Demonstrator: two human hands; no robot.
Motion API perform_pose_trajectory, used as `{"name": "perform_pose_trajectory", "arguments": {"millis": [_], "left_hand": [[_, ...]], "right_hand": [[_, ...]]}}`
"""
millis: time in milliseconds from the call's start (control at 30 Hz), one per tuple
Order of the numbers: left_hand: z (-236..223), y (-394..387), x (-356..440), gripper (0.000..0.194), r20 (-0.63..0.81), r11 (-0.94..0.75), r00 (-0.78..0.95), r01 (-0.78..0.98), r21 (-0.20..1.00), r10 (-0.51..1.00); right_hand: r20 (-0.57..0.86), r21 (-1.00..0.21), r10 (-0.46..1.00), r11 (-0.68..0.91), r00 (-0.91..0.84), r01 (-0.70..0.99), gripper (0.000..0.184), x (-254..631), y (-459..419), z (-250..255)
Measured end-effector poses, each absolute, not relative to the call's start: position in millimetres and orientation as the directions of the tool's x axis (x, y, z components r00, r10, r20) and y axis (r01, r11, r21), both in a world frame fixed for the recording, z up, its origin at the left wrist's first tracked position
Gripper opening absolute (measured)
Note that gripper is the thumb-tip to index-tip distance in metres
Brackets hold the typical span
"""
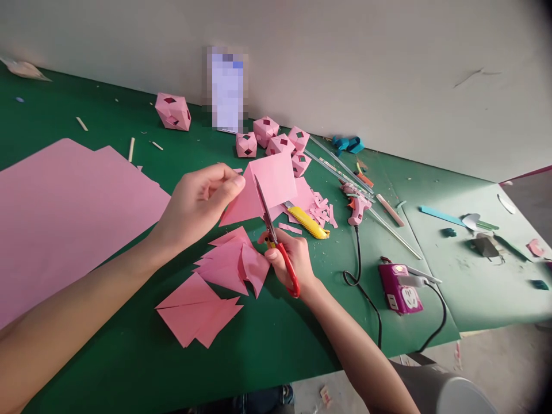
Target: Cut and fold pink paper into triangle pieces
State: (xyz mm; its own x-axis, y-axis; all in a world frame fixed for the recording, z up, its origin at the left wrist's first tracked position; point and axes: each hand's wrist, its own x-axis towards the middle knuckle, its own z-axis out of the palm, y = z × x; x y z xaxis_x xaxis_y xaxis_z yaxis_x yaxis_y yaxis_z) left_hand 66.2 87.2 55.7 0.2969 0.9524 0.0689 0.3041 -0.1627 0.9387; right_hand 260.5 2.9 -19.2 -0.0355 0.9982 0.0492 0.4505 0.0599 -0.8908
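Note:
Pinched between the thumb and fingers of my left hand [204, 198] is a pink sheet of paper [276, 181], held up at its left edge. My right hand [293, 259] grips red-handled scissors [287, 267], whose blades point up across the sheet; whether they cut into it I cannot tell. Below the hands lie two groups of folded pink paper pieces [196, 307], one nearer the table's front edge. A yellow utility knife [308, 222] rests just beyond my right hand, beside a heap of pink paper scraps [321, 210].
Several folded pink paper shapes [266, 131] stand near the wall. Large pink sheets [64, 213] cover the table's left side. To the right are a pink glue gun [357, 207] with its cord, clear glue sticks [394, 233] and a purple power socket [401, 290]. A blurred upright panel [227, 92] leans at the back.

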Motion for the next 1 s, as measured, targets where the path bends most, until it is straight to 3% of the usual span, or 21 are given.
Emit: {"name": "perform_pose_trajectory", "arguments": {"millis": [333, 567, 1000], "left_hand": [[49, 95, 69, 0.026, 0.102, -0.177, 0.299, 0.235, 0.956, 0.949], [47, 95, 69, 0.025, 0.097, -0.158, 0.287, 0.198, 0.968, 0.953], [59, 82, 77, 0.018, 0.090, -0.189, 0.369, 0.242, 0.952, 0.925]], "right_hand": [[-0.021, -0.891, 0.976, 0.081, -0.218, 0.447, 0.100, 273, 5, -17], [-0.065, -0.869, 0.931, 0.125, -0.360, 0.479, 0.094, 276, -1, -3], [-0.042, -0.907, 0.941, 0.105, -0.335, 0.409, 0.102, 273, -3, 0]]}}
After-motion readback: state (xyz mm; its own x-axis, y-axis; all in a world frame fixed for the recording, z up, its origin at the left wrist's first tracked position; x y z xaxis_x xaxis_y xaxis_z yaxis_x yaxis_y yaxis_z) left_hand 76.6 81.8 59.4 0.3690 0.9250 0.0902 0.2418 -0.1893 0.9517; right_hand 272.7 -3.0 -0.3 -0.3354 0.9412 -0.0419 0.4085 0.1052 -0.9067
